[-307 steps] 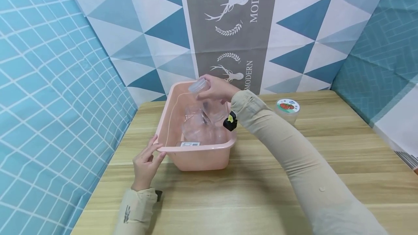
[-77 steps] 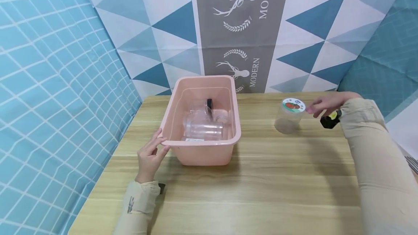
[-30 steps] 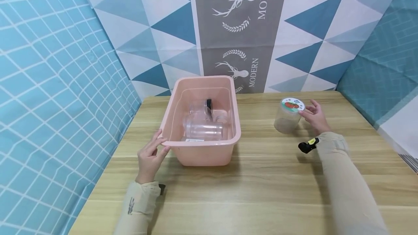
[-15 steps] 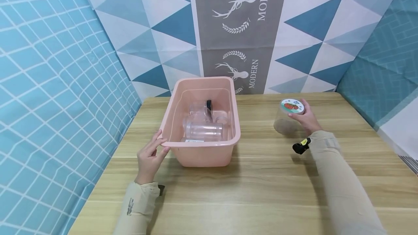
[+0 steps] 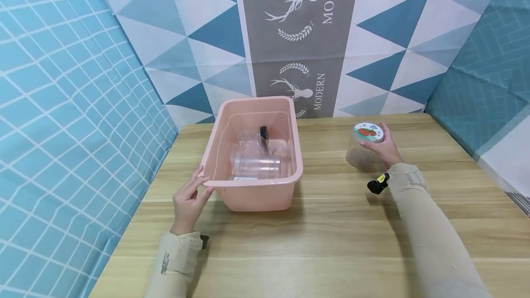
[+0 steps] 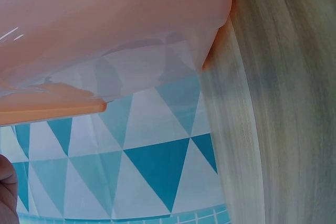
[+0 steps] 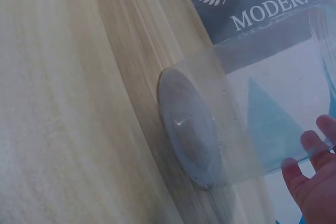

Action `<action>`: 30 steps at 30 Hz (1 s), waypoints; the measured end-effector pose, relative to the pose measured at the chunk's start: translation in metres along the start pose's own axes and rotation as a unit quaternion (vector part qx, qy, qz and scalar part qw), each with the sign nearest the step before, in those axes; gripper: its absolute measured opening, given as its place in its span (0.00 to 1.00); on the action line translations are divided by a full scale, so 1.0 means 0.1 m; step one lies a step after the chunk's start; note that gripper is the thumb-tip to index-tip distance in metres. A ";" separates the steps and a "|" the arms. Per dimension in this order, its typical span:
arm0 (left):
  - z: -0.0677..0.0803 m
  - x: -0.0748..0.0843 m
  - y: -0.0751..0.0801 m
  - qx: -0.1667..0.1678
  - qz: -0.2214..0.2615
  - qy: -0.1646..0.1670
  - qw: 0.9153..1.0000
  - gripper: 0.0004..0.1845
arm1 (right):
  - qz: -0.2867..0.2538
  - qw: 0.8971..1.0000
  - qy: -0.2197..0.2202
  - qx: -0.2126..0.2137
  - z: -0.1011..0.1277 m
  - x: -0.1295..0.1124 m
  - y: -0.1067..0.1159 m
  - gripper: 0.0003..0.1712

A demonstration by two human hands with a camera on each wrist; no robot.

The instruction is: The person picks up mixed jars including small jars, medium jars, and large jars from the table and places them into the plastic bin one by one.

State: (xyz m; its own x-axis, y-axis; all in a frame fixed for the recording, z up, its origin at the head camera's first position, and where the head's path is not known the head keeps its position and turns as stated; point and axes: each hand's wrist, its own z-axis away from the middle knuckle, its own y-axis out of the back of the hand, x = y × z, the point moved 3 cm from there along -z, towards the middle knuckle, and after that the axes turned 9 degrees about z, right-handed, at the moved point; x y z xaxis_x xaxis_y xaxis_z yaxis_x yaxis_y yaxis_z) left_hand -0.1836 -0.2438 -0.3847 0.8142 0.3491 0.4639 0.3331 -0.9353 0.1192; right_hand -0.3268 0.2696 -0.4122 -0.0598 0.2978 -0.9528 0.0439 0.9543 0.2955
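A clear plastic jar [image 5: 363, 148] with a white lid bearing a red fruit label [image 5: 368, 132] stands on the wooden table [image 5: 323, 238] at the right. My right hand [image 5: 383, 144] grips it near the lid; the right wrist view shows the jar's base [image 7: 191, 129] on the wood and my fingertips [image 7: 310, 171] against its wall. A pink plastic tub [image 5: 254, 194] sits left of centre with several clear jars [image 5: 256, 164] lying inside. My left hand [image 5: 188, 199] rests with straight fingers on the tub's near-left rim; in the left wrist view the tub's wall [image 6: 105, 24] fills the top.
A patterned cloth backdrop with blue triangles and a grey deer strip [image 5: 290, 36] hangs behind the table. Blue grid cloth [image 5: 62, 151] drops along the left side. Bare wood spans the front [image 5: 310, 252] between my sleeves.
My right hand came back from the tub, reached the labelled jar from the right and closed round it. The left hand and the tub have stayed put.
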 end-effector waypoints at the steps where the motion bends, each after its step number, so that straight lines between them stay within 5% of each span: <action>1: 0.00 0.00 0.00 0.002 0.002 -0.001 1.000 0.28 | 0.001 1.000 0.001 0.001 0.00 0.00 0.00 0.56; 30: 0.00 -0.02 0.01 0.003 0.011 0.006 1.000 0.28 | 0.017 0.999 0.009 0.027 -0.02 0.01 -0.04 0.49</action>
State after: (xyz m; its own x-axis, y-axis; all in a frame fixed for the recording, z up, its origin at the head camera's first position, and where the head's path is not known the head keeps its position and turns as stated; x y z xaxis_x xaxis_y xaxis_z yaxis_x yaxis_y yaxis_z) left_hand -0.1852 -0.2453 -0.3855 0.8156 0.3276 0.4770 0.3175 -0.9425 0.1043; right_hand -0.3293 0.2660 -0.4143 -0.0749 0.3299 -0.9410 0.0992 0.9415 0.3222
